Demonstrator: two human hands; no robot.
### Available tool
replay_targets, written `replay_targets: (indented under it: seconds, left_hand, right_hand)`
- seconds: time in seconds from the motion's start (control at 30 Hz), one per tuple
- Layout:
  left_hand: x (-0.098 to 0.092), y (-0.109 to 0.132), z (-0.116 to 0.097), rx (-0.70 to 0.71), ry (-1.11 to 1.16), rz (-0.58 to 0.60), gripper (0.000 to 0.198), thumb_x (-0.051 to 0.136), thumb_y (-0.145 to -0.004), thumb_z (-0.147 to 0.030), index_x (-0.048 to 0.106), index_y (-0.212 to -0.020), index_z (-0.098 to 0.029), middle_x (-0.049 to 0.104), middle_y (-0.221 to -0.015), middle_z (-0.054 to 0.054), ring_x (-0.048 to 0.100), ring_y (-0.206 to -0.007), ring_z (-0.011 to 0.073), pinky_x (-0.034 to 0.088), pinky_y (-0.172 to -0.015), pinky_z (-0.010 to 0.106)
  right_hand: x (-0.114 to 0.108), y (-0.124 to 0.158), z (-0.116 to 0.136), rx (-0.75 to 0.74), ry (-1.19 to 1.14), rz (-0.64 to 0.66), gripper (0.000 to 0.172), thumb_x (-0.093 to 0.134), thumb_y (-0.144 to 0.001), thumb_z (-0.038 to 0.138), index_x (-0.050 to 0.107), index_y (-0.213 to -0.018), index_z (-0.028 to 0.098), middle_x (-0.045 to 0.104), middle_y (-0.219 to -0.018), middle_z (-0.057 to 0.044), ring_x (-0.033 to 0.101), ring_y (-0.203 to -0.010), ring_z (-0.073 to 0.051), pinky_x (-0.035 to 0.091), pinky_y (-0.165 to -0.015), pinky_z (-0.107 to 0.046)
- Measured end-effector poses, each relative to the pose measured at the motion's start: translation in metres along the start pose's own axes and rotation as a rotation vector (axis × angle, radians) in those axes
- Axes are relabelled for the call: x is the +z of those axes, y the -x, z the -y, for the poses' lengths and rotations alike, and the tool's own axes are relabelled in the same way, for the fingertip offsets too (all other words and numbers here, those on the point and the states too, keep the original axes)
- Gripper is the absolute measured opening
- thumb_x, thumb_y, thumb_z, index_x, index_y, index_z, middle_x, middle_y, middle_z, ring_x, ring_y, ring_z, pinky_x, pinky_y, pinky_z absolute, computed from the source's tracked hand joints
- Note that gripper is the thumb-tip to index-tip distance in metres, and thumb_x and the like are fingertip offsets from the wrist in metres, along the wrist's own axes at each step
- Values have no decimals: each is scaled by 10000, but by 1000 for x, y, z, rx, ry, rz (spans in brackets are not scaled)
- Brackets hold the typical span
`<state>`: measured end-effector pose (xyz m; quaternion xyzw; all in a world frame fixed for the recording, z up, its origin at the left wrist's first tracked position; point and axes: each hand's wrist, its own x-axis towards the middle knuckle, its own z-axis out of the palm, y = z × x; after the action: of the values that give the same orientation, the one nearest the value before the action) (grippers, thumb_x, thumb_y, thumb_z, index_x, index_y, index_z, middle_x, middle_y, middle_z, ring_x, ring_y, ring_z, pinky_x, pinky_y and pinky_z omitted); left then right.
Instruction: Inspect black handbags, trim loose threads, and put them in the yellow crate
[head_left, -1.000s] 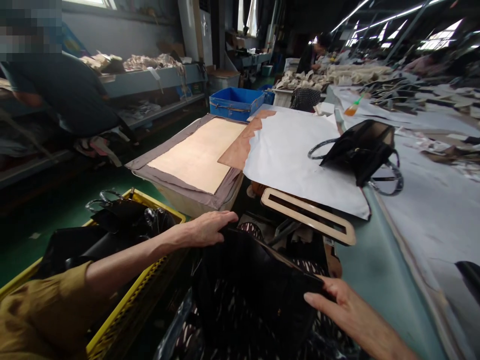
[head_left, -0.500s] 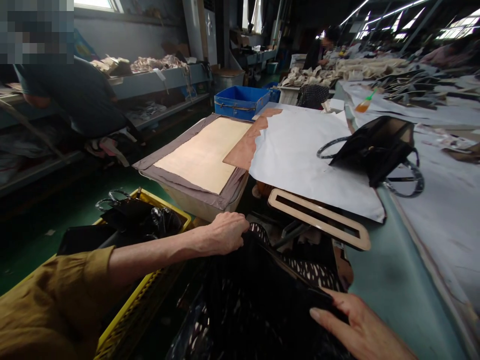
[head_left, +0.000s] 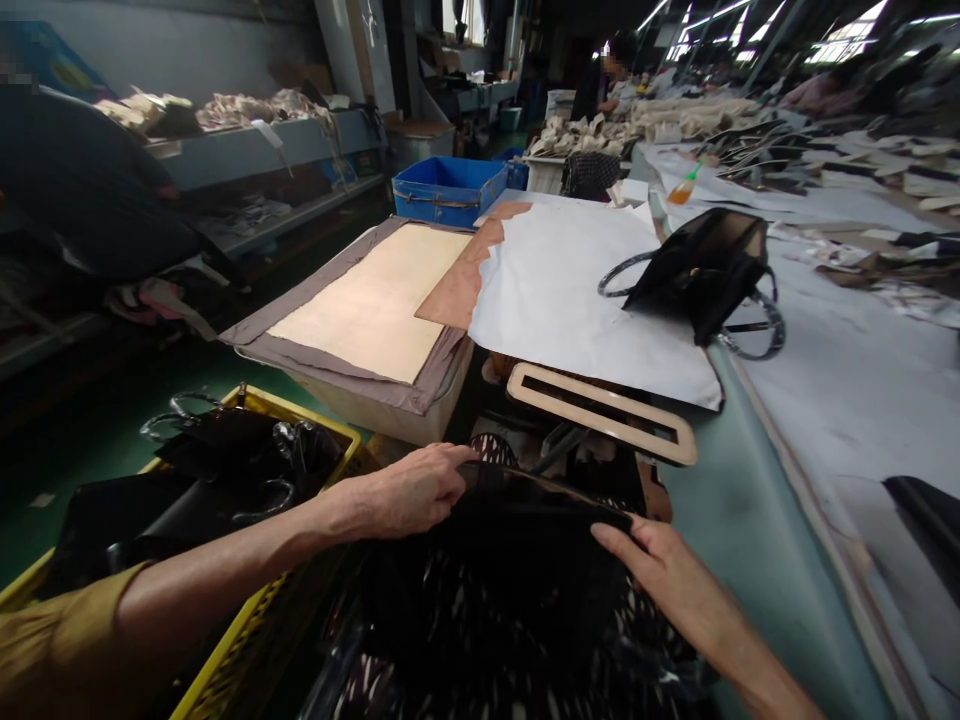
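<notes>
In front of me a black handbag is held by its top edge, its lower part dark and hard to make out. My left hand is closed on the far left end of that edge. At the other end my right hand pinches the rim, thumb on the near side. Dark cloth with white spots shows behind and below the bag. A pale slotted oval frame lies just beyond the right hand. To the left, a yellow crate contains several black bags with plastic-wrapped handles.
Another black handbag stands on white sheeting over the table. A cream board lies on a cloth-covered bin, with a blue bin behind it. A co-worker is at the far left. A black piece lies at the right.
My view has turned to the right. The hands have straightened the bag's top edge between them, and the right hand has risen.
</notes>
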<state>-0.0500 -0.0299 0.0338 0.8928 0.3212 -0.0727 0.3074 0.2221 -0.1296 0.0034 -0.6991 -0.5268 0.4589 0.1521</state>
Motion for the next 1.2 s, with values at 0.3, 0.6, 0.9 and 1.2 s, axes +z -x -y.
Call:
replay_targets:
  seconds: [0.3, 0.6, 0.9, 1.2]
  left_hand:
    - [3, -8, 1, 51, 21, -150, 566, 479, -635, -29, 411, -1164, -217, 273, -1378, 63, 325, -1230, 209, 317, -996, 329]
    - [-4, -21, -14, 209, -122, -118, 379, 472, -730, -78, 502, -1091, -187, 536, -1027, 61, 476, -988, 189, 371, -913, 289]
    - [6, -29, -2, -11, -33, -82, 177, 502, -769, -192, 574, -931, -195, 620, -855, 24, 577, -790, 171, 427, -701, 241]
    - [3, -39, -1, 0, -136, -201, 141, 520, -781, -223, 618, -695, -167, 515, -1131, 51, 465, -1031, 215, 353, -898, 319]
  right_hand:
    - [1, 12, 12, -52, 12, 81, 443, 440, -797, 515, 661, -931, 155, 676, -800, -4, 587, -760, -209, 459, -680, -238]
    - [4, 15, 19, -73, 80, 43, 404, 437, -797, 513, 652, -810, 171, 660, -739, 20, 567, -691, -179, 440, -608, -198]
    - [4, 17, 17, -112, 100, -70, 439, 491, -771, 515, 620, -1059, 209, 684, -954, -13, 604, -895, -229, 461, -797, -265]
    - [8, 18, 22, -142, 164, -134, 418, 388, -842, 466, 591, -1128, 238, 686, -986, -30, 612, -940, -228, 458, -845, -301]
